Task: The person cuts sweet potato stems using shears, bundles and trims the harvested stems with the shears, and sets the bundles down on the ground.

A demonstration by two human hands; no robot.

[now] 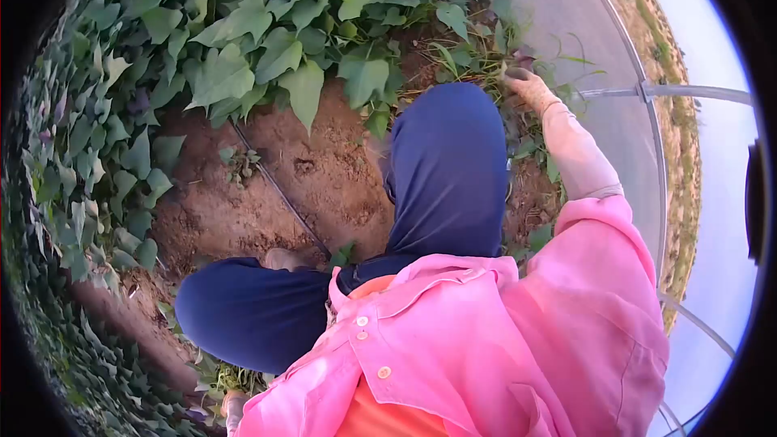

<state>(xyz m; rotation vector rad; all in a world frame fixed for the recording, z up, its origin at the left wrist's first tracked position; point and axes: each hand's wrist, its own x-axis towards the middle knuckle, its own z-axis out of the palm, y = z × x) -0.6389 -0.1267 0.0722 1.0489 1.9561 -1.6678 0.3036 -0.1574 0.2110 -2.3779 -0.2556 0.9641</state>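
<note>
Low at left, at the picture's edge: left hand (234, 406), mostly cut off by the pink shirt (437, 340). Cannot tell whether its fingers are apart or together. Nearest it, just above, a small clump of weeds (243, 378) under the bent left leg (251, 307). Right leg (449, 162) raised mid-view, knee between the two hands. Just right of that knee, a grass tuft (490, 69), reaching to the fingertips of the right hand (532, 91). Tuft lies left of and slightly beyond that hand; blades splay, a few long ones running rightward past the fingers. Right hand by far the nearer of the two, its fingers bent in among the stems; whether clamped on any, cannot tell.

Ground, again from left: broad-leaved vines (222, 77), thick along the left and top. Brown soil (340, 170), uneven, bare between vines and legs. Thin dark hose (279, 190) slanting across it toward the lap. Beyond the right hand, a grey sheet (554, 8) close by, then a metal pipe (704, 92), dry ground (686, 146) and pale sky (720, 170).
</note>
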